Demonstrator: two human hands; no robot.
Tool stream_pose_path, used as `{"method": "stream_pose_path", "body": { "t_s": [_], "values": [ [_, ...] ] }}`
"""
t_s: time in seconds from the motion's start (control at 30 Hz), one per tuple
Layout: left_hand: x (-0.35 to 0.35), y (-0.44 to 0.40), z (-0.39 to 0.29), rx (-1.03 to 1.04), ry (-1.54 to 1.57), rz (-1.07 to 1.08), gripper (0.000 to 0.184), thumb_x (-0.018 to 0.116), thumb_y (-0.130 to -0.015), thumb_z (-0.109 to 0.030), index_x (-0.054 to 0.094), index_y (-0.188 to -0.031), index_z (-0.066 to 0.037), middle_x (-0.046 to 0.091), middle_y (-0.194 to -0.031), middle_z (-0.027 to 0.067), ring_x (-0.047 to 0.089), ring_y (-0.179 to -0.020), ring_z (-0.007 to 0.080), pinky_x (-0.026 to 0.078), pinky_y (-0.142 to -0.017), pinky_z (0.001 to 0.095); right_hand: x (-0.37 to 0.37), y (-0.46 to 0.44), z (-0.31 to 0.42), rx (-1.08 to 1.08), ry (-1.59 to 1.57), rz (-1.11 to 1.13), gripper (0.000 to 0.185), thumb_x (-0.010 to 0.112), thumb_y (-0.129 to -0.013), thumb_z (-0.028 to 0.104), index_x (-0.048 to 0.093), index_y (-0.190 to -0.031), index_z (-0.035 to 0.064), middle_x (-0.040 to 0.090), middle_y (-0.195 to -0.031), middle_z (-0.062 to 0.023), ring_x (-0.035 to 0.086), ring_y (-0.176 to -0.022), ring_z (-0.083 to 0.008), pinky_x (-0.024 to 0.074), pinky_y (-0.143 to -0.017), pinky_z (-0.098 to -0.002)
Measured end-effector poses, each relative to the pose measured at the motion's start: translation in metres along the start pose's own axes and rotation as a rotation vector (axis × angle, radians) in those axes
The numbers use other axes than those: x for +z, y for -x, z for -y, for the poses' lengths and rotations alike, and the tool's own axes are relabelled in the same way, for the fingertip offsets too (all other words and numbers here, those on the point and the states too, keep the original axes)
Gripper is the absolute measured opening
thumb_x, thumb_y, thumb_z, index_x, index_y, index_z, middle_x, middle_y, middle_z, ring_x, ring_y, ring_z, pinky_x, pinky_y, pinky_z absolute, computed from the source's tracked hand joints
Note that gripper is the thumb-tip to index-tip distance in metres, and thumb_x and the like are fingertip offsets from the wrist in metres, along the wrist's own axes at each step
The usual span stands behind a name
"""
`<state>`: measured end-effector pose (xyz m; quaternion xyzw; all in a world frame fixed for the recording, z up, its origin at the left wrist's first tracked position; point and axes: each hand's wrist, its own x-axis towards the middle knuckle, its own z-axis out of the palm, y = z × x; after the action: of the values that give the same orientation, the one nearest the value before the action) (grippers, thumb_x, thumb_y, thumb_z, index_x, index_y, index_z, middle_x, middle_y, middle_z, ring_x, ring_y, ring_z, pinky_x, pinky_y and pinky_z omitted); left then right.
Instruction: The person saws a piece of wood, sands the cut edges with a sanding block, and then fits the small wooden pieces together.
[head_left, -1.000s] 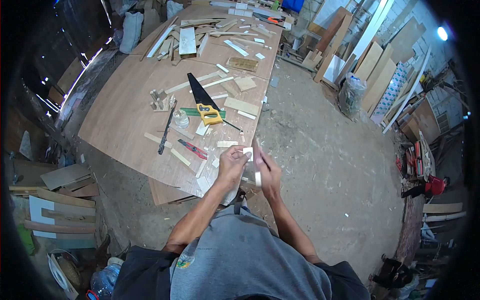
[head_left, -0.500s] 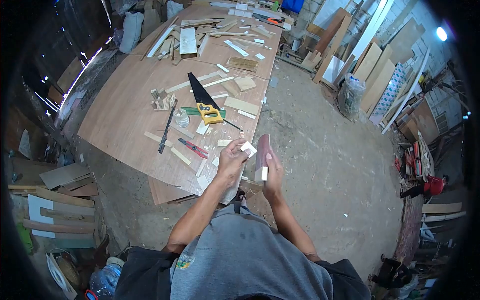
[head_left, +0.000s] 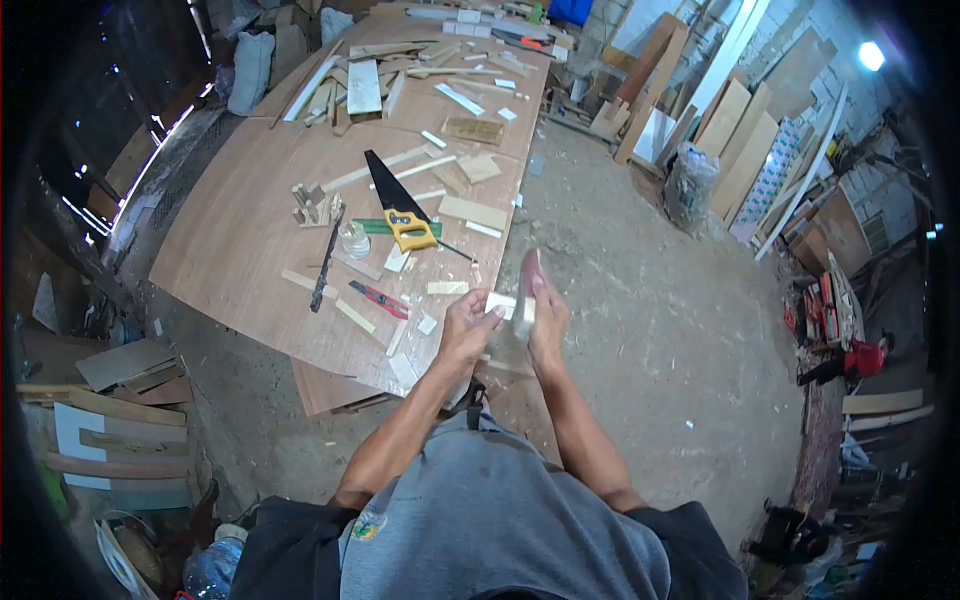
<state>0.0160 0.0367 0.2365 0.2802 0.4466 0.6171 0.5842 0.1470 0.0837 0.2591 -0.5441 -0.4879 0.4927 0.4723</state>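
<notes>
Gripping a small pale piece (head_left: pixel 499 304) between thumb and fingers, the left hand (head_left: pixel 465 325) is at the near right corner of the worktop (head_left: pixel 215 245). The right hand (head_left: pixel 549 320) is closed round a longer reddish-brown block (head_left: pixel 531 280), its thumb laid on the block and the block's length pointing away from the body. The piece sits between the two hands, in the air by the worktop's edge; its outer side is right by the block, and blur there hides whether they touch.

On the worktop, beyond the left hand, lies a saw (head_left: pixel 397 198) with a yellow handle and a black blade, over a green strip (head_left: pixel 370 227). Left of the handle stands a clear jar (head_left: pixel 354 239), with a dark bar (head_left: pixel 326 262) just beside it. A red and black tool (head_left: pixel 379 298) rests nearer the body, among pale sticks (head_left: pixel 355 316). Towards the far end is a heap of offcuts, a white board (head_left: pixel 364 88) among them.
</notes>
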Motion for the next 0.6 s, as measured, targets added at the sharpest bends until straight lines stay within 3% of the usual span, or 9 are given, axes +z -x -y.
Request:
{"method": "stream_pose_path", "body": {
  "t_s": [0.1, 0.13, 0.23, 0.3, 0.37, 0.4, 0.5, 0.53, 0.6],
  "values": [
    [-0.003, -0.006, 0.006, 0.012, 0.008, -0.095, 0.02, 0.064, -0.092, 0.001, 0.059, -0.111, 0.002, 0.068, -0.098, 0.0074, 0.064, -0.085, 0.0106, 0.052, -0.075, 0.024, 0.0, 0.044, 0.03, -0.001, 0.052, 0.09, 0.048, 0.05, -0.1, 0.029, 0.055, -0.137, -0.001, 0.062, -0.131, -0.0214, 0.057, -0.12, -0.0218, 0.0402, -0.103, -0.0312],
    [-0.005, -0.006, 0.005, 0.025, -0.032, -0.066, 0.02, 0.063, -0.092, 0.001, 0.059, -0.111, 0.002, 0.068, -0.098, 0.0075, 0.064, -0.086, 0.0108, 0.052, -0.075, 0.0243, 0.013, 0.046, 0.014, -0.097, 0.065, -0.006, 0.049, 0.051, -0.1, 0.03, 0.056, -0.136, -0.0023, 0.063, -0.13, -0.0212, 0.057, -0.12, -0.0208, 0.0397, -0.103, -0.0306],
    [-0.014, -0.002, 0.002, 0.014, -0.01, -0.023, 0.02, 0.064, -0.092, 0.002, 0.059, -0.112, 0.002, 0.068, -0.098, 0.0077, 0.064, -0.087, 0.0108, 0.051, -0.075, 0.0247, 0.024, 0.022, 0.009, -0.052, 0.021, 0.132, 0.05, 0.051, -0.099, 0.03, 0.056, -0.135, -0.0047, 0.062, -0.132, -0.0208, 0.057, -0.121, -0.0222, 0.0393, -0.105, -0.032],
    [-0.018, -0.001, -0.002, 0.006, 0.046, -0.018, 0.021, 0.064, -0.091, 0.001, 0.059, -0.112, 0.002, 0.068, -0.098, 0.0078, 0.063, -0.087, 0.0108, 0.051, -0.074, 0.0249, 0.02, 0.008, 0.0, -0.027, 0.154, 0.137, 0.05, 0.051, -0.099, 0.03, 0.056, -0.135, -0.0055, 0.062, -0.132, -0.0206, 0.057, -0.12, -0.0223, 0.0398, -0.104, -0.0324],
    [-0.017, 0.0, -0.003, -0.011, 0.011, -0.04, 0.022, 0.064, -0.092, 0.001, 0.059, -0.113, 0.003, 0.068, -0.099, 0.0081, 0.062, -0.087, 0.0106, 0.051, -0.075, 0.0252, 0.017, 0.004, -0.019, 0.125, -0.197, 0.147, 0.05, 0.052, -0.099, 0.03, 0.056, -0.135, -0.0039, 0.064, -0.13, -0.0196, 0.058, -0.118, -0.0217, 0.0411, -0.102, -0.0319],
    [-0.016, -0.001, -0.004, -0.003, 0.035, -0.066, 0.023, 0.064, -0.092, 0.001, 0.058, -0.114, 0.003, 0.067, -0.101, 0.0076, 0.061, -0.084, 0.0106, 0.05, -0.074, 0.0252, 0.012, 0.011, -0.019, -0.025, -0.045, 0.131, 0.049, 0.052, -0.098, 0.031, 0.058, -0.133, -0.0028, 0.067, -0.123, -0.0196, 0.06, -0.114, -0.0216, 0.0427, -0.1, -0.0314],
    [-0.022, -0.002, 0.004, -0.003, 0.026, 0.062, 0.026, 0.065, -0.091, 0.001, 0.059, -0.116, 0.0, 0.068, -0.098, 0.0051, 0.063, -0.087, 0.0094, 0.051, -0.076, 0.0241, 0.018, 0.023, 0.014, -0.06, 0.088, 0.087, 0.048, 0.052, -0.098, 0.031, 0.06, -0.131, -0.0029, 0.067, -0.122, -0.0202, 0.062, -0.112, -0.023, 0.0434, -0.099, -0.0321],
    [-0.023, -0.001, 0.007, -0.013, 0.02, 0.07, 0.026, 0.065, -0.091, 0.001, 0.059, -0.116, 0.0, 0.068, -0.098, 0.0051, 0.063, -0.087, 0.0094, 0.051, -0.076, 0.0241, 0.018, 0.008, 0.004, 0.051, 0.086, 0.099, 0.046, 0.052, -0.098, 0.03, 0.061, -0.129, -0.0024, 0.067, -0.123, -0.0219, 0.062, -0.111, -0.0234, 0.0437, -0.099, -0.0329],
    [-0.023, -0.003, 0.005, 0.0, 0.022, 0.053, 0.027, 0.065, -0.09, 0.002, 0.059, -0.116, 0.0, 0.068, -0.097, 0.0047, 0.063, -0.085, 0.0096, 0.051, -0.075, 0.0236, 0.02, -0.011, -0.005, 0.03, 0.112, 0.081, 0.047, 0.052, -0.098, 0.03, 0.06, -0.131, -0.0024, 0.066, -0.125, -0.0216, 0.061, -0.113, -0.0234, 0.0428, -0.1, -0.0327]
  ]
}}
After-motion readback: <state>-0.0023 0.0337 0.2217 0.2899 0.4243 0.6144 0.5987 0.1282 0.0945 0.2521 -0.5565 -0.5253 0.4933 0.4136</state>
